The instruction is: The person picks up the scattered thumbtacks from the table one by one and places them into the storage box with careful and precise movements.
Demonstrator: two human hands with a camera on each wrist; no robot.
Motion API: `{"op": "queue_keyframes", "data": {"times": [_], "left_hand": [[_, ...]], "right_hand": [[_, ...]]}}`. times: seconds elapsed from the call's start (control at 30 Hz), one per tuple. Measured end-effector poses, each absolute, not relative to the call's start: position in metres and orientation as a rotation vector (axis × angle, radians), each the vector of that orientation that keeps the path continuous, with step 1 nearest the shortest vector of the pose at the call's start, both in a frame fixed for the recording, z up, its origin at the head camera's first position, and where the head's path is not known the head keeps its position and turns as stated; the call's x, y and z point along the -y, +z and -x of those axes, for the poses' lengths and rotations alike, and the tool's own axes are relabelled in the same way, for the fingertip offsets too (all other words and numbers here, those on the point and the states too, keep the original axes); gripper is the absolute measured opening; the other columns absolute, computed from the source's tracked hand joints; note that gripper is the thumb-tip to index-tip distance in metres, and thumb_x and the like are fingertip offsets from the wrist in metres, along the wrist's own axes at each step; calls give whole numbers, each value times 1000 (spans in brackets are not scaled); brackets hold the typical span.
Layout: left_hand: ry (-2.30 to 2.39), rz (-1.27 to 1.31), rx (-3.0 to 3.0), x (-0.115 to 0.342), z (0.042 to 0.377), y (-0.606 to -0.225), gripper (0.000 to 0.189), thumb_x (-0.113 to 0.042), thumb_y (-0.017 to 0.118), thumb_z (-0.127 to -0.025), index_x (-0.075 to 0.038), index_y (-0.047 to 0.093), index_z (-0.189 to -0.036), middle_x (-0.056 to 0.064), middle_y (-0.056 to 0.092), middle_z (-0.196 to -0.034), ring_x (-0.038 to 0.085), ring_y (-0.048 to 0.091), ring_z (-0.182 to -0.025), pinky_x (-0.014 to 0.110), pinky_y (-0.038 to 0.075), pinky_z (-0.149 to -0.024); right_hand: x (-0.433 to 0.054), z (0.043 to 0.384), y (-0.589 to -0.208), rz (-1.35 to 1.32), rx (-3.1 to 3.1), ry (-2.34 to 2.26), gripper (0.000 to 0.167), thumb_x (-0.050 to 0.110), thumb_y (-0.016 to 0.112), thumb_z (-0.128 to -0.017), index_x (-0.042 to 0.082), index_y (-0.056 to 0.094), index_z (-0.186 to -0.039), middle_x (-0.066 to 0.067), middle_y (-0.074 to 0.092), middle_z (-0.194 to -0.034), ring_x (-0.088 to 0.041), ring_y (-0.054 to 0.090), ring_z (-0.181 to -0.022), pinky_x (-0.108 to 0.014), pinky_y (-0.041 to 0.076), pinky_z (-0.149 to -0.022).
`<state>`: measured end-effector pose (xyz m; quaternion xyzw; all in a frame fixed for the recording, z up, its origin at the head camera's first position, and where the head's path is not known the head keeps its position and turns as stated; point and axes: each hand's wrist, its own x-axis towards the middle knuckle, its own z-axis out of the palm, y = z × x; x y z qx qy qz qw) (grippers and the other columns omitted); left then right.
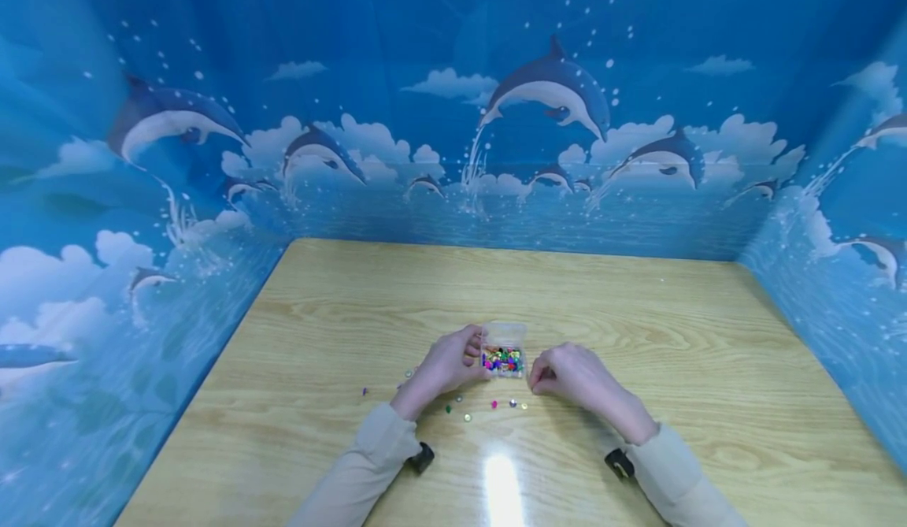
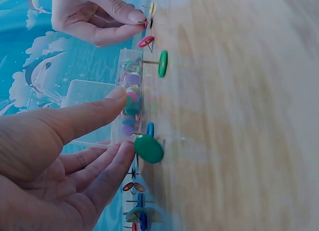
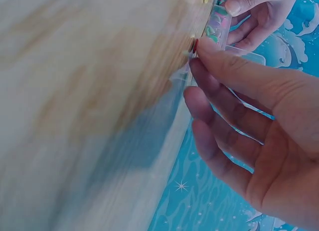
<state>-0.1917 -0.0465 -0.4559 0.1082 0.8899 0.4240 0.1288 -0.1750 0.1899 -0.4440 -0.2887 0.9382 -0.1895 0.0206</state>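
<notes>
A small clear plastic box [image 2: 117, 133] filled with colourful thumbtacks [image 1: 505, 360] stands on the table, its clear lid [image 1: 505, 332] raised at the far side. My left hand [image 1: 446, 361] grips the box's left end, thumb on the near side and fingers behind. To the right of the box, just above the tabletop, my right hand [image 1: 577, 373] pinches a red thumbtack [image 3: 195, 46] between thumb and index finger; the fingertips partly cover it. Loose tacks lie nearer than the box, among them a pink one [image 1: 494, 404] and a green one [image 2: 149, 148].
More loose thumbtacks, including a purple one [image 1: 364, 391], lie left of the left forearm. The wooden table [image 1: 340, 298] is bordered by a blue dolphin-print curtain [image 1: 397, 196] at the back and both sides. Light glares on the near tabletop.
</notes>
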Motion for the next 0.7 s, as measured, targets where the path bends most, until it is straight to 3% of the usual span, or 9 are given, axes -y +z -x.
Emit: {"op": "queue_keyframes", "data": {"times": [0.4,0.7], "left_hand": [[1228,-311,-2588,46,192,-457,71,-12,87,-77,-8,54,-140,9,67,-120,25,67,-104,37,59,-94],[1227,-310,-2594,46,192,-456,70,-11,87,-77,-8,55,-139,9,68,-119,25,67,-104,37,59,-94]], "right_hand": [[-170,184,-435,804,-3054,-688,4,12,80,-85,12,76,-85,3,73,-78,0,55,-58,-16,48,-50],[-175,185,-437,767,-3063,-651,12,7,81,-82,16,75,-83,5,73,-79,-3,60,-64,-19,53,-58]]}}
